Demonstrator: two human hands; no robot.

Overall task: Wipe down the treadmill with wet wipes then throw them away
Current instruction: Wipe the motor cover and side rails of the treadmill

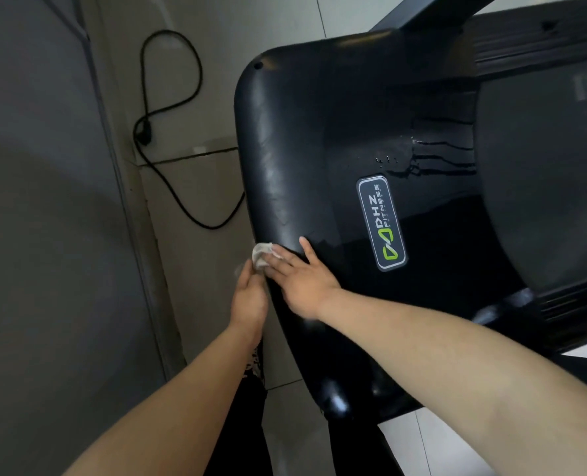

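Two bare hands meet at the rounded edge of the glossy black plastic motor hood of the treadmill (319,149), where a small crumpled white wet wipe (261,255) sits right on the rim, half over the hood and half over the floor. The right hand (302,280) lies flat on the hood with its fingers straight and spread, the fingertips pressing onto the wipe and the thumb pointing up across the shiny plastic. The left hand (249,298) comes up from below, just off the hood's edge, and its fingers reach the lower part of the wipe; they are blurred, so I cannot tell whether they pinch it or only touch it. Further up the hood, an oblong grey badge with a green emblem and the letters DHZ FITNESS (381,223) sits well apart from the hands, and beyond it thin streaks and beads of water (439,156) run toward the dark grey running belt (542,183). On the pale tiled floor (189,187) beside the machine, a black power cable (196,80) loops and curls, lying next to a grey wall (45,201).
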